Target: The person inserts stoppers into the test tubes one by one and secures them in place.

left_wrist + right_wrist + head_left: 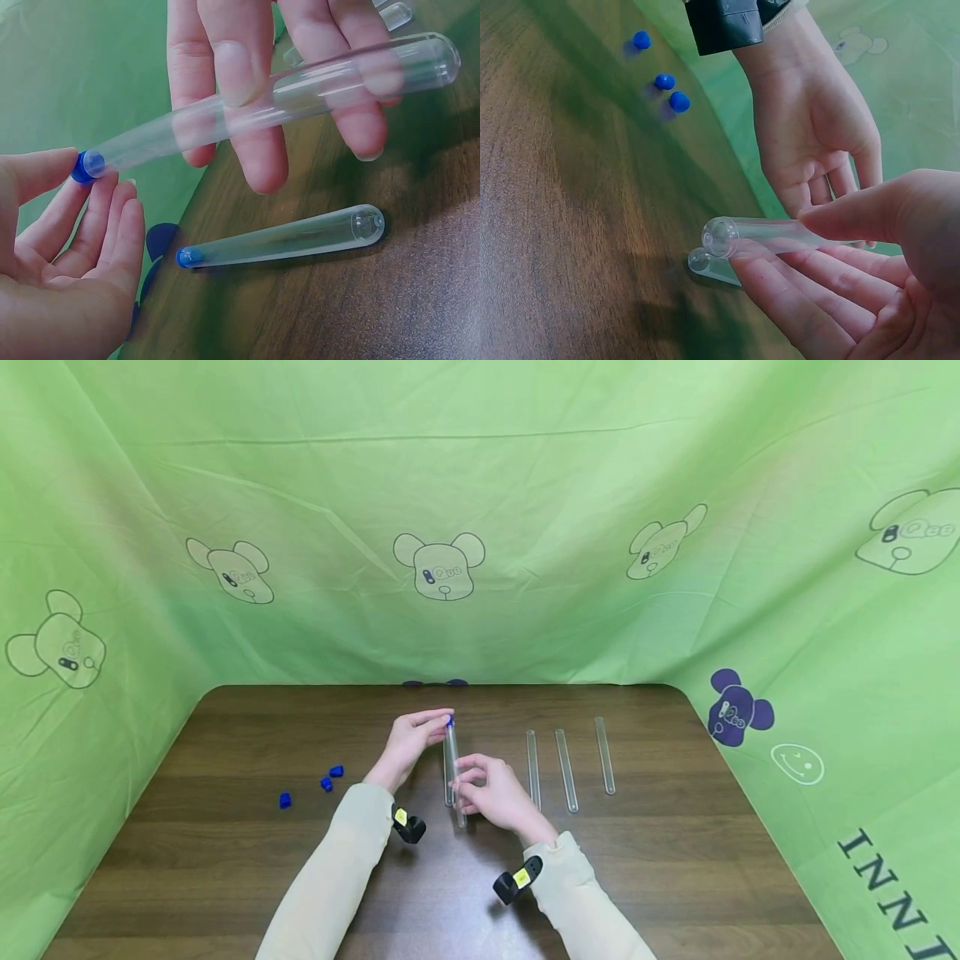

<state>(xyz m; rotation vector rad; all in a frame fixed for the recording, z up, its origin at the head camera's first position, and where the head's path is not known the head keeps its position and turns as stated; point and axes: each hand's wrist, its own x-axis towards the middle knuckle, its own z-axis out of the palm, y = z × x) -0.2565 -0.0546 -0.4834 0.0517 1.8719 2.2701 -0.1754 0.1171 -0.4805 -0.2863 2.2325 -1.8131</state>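
Observation:
A clear test tube (300, 94) is held above the table between both hands. My left hand (411, 745) pinches the blue cap (88, 166) at the tube's mouth between thumb and fingers. Farther down the tube, my right hand (497, 793) grips its body, thumb on one side and fingers on the other, with the rounded end (721, 237) sticking out past the fingers. Beneath the held tube, a second test tube (292, 237) with a blue cap (186, 257) in its mouth lies on the wooden table.
Three loose blue caps, among them one nearest the left edge (285, 800), lie on the table (225, 860) left of my left hand. To the right lie three uncapped test tubes, the farthest one (604, 756) slightly apart. Green printed cloth (525, 485) surrounds the table.

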